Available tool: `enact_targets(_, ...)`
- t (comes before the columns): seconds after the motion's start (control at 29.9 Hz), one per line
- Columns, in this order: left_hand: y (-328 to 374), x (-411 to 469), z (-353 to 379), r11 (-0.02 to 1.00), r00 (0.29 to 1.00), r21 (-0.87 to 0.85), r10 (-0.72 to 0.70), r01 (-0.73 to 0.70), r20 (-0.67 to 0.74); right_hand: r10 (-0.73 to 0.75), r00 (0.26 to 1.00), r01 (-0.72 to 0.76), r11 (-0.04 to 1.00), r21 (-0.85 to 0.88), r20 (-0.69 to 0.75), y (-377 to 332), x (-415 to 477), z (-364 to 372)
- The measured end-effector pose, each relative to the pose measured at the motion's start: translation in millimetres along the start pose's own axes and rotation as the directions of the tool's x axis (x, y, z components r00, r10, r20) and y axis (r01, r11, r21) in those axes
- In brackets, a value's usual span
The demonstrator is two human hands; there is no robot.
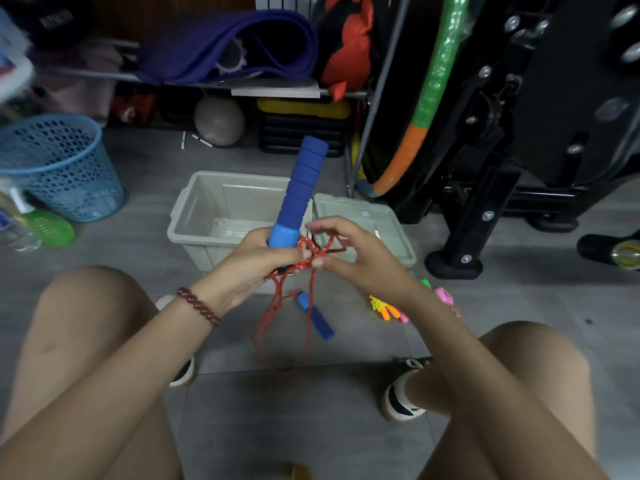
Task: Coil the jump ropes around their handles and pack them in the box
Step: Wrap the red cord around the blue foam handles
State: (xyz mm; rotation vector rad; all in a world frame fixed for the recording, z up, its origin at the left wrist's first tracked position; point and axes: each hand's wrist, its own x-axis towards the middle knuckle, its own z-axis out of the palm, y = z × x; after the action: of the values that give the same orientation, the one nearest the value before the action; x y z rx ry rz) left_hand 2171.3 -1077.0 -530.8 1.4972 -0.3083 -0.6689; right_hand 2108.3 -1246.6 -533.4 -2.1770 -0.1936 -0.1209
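My left hand point(258, 263) grips the lower end of a blue foam handle point(300, 190) that stands upright over the grey box point(194, 216). Beside it, my right hand point(349, 252) pinches a loop of the red rope point(313, 258) just right of the handle's base. The rest of the red rope hangs down between my knees to the floor. The rope's second blue handle point(316, 321) lies on the tiles below my hands. The box is open and nothing shows inside it; its lid point(367, 220) lies against its right side.
Other jump ropes with orange, pink and yellow parts point(394, 311) lie on the floor under my right wrist. A blue mesh basket point(64, 168) stands at left with a green bottle point(48, 226). Black exercise equipment point(502, 168) fills the right. My shoes point(403, 393) flank the rope.
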Motion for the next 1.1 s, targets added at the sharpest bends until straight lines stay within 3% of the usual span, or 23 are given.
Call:
enact_targets(0.1, 0, 1, 1, 1.000, 1.000, 0.002, 0.002, -0.002, -0.009, -0.164, 0.971, 0.067, 0.886, -0.458, -0.176, 2, 2, 8)
enact_targets(0.17, 1, 3, -1, 1.000, 0.999, -0.019, -0.015, 0.014, -0.042, -0.205, 0.933, 0.035, 0.869, -0.494, -0.295, -1, 0, 2)
enact_targets(0.23, 2, 6, -7, 0.997, 0.994, 0.082, 0.009, 0.000, -0.105, -0.138, 0.882, -0.006, 0.953, -0.304, -0.450, -4, -2, -14)
enact_targets(0.3, 2, 8, -13, 0.961, 0.989, 0.276, 0.064, -0.026, -0.130, 0.019, 0.798, 0.030, 0.997, 0.070, -0.602, -5, -1, -35)
enact_targets(0.37, 1, 8, -15, 0.930, 0.987, 0.367, 0.077, -0.021, -0.138, 0.228, 0.636, 0.022, 0.950, 0.312, -0.737, 0, -1, -50)
enact_targets(0.43, -3, 9, -16, 0.936, 0.991, 0.353, 0.046, 0.002, -0.126, 0.446, 0.440, -0.063, 0.881, 0.469, -0.779, 12, -3, -58)
enact_targets(0.47, -6, 9, -16, 0.945, 0.994, 0.327, 0.027, 0.009, -0.104, 0.515, 0.386, -0.111, 0.849, 0.516, -0.765, 16, -4, -59)
enact_targets(0.5, -8, 9, -15, 0.953, 0.996, 0.302, 0.017, 0.009, -0.082, 0.544, 0.388, -0.182, 0.837, 0.517, -0.744, 20, -4, -58)
enact_targets(0.53, -10, 9, -14, 0.959, 0.997, 0.282, 0.017, 0.006, -0.077, 0.531, 0.449, -0.336, 0.845, 0.415, -0.718, 25, -5, -58)
enact_targets(0.57, -11, 9, -12, 0.964, 0.996, 0.267, 0.023, 0.002, -0.091, 0.487, 0.546, -0.557, 0.819, 0.139, -0.681, 26, -7, -56)
enact_targets(0.6, -11, 9, -11, 0.969, 0.993, 0.248, 0.033, -0.003, -0.115, 0.426, 0.633, -0.664, 0.728, -0.170, -0.647, 26, -10, -53)
enact_targets(0.63, -11, 10, -9, 0.974, 0.989, 0.226, 0.043, -0.010, -0.141, 0.349, 0.730, -0.632, 0.671, -0.387, -0.588, 26, -13, -49)
enact_targets(0.67, -10, 10, -7, 0.978, 0.986, 0.208, 0.055, -0.022, -0.156, 0.269, 0.817, -0.523, 0.716, -0.462, -0.510, 23, -12, -41)
enact_targets(0.73, -7, 8, -4, 0.980, 0.983, 0.192, 0.082, -0.050, -0.165, 0.105, 0.960, -0.210, 0.885, -0.417, -0.260, 10, -8, -20)
enact_targets(0.8, -5, 7, -2, 0.983, 0.981, 0.164, 0.105, -0.077, -0.166, -0.076, 0.995, 0.025, 0.837, -0.547, -0.070, 5, -4, 7)
enact_targets(0.87, -4, 5, -2, 0.986, 0.981, 0.135, 0.122, -0.102, -0.152, -0.207, 0.973, 0.090, 0.737, -0.670, -0.097, 5, 0, 17)
enact_targets(0.94, -2, 5, -4, 0.984, 0.979, 0.125, 0.144, -0.126, -0.146, -0.182, 0.967, 0.038, 0.791, -0.611, -0.175, 1, 0, 11)
enact_targets(1.0, -2, 6, -7, 0.982, 0.979, 0.117, 0.165, -0.151, -0.124, -0.112, 0.965, 0.020, 0.934, -0.357, -0.238, -5, 0, 3)
enact_targets(1.07, -3, 6, -7, 0.982, 0.985, 0.116, 0.157, -0.147, -0.077, 0.074, 0.955, -0.054, 0.995, 0.079, -0.287, -14, 0, -3)
enact_targets(1.1, -4, 7, -6, 0.982, 0.989, 0.129, 0.144, -0.138, -0.044, 0.206, 0.944, -0.106, 0.929, 0.355, -0.257, -20, 0, -4)
